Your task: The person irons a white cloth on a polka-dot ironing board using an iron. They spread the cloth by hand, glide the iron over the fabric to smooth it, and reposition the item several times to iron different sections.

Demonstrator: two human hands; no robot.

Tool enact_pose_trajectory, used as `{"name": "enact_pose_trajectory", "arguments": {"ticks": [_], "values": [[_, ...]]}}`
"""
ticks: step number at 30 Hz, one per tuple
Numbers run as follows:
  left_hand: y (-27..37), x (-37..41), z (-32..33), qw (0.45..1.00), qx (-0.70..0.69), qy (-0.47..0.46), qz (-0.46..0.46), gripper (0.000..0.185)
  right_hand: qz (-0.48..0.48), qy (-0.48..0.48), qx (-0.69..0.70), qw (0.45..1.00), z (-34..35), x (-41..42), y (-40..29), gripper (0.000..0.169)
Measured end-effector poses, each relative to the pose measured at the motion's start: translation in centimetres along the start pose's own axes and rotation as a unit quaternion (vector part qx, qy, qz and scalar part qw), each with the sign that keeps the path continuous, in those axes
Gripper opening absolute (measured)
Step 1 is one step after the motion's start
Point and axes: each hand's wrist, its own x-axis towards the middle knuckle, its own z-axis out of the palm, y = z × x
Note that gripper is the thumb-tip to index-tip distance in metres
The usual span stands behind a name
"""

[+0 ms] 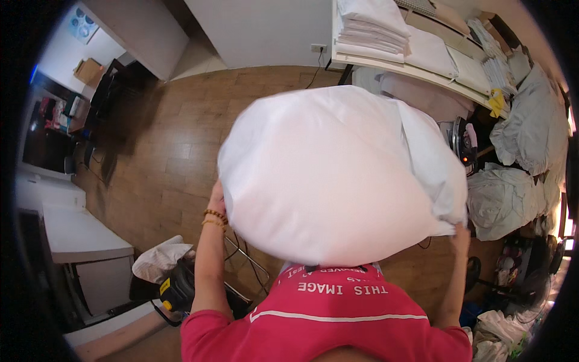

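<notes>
A large white cloth (325, 176) billows in front of me at waist height, puffed up and rounded, with a folded-over flap (429, 158) on its right side. My left hand (218, 197) is at its left edge; the fingers are mostly hidden behind the fabric. Two beaded bracelets (215, 217) circle that wrist. At the cloth's lower right corner, my right hand (460, 237) grips the fabric, slightly blurred. Just beyond the right edge stands a clothes iron (463, 140) with a lit orange light. Whatever supports the iron is largely covered by the cloth.
A white shelf table (425, 68) at the back right carries folded white linens (373, 34). Bundles of pale cloth (502, 199) crowd the right side. Thin metal legs (246, 258) and cords show below the cloth. A black machine (181, 285) with a yellow label stands at lower left.
</notes>
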Motion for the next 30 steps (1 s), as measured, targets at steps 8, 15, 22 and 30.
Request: {"name": "enact_pose_trajectory", "arguments": {"ticks": [8,15,22,30], "values": [[-2.2,2.0,-3.4,0.998,-0.018,0.064,-0.007,0.045,0.057,-0.078,-0.023,0.995,8.9,3.5,-10.4,0.046],[0.3,4.9,-8.9,0.993,-0.048,0.112,-0.002,0.045,0.111,-0.123,0.191,0.967,6.3,13.1,-12.6,0.028],[3.6,12.4,-12.5,0.980,0.027,0.196,0.018,0.045,0.083,0.168,0.118,0.975,5.7,26.6,-23.7,0.042],[7.2,23.3,-15.2,0.969,0.097,0.225,0.035,0.046,-0.054,0.182,-0.077,0.979,7.7,34.6,-25.1,0.019]]}}
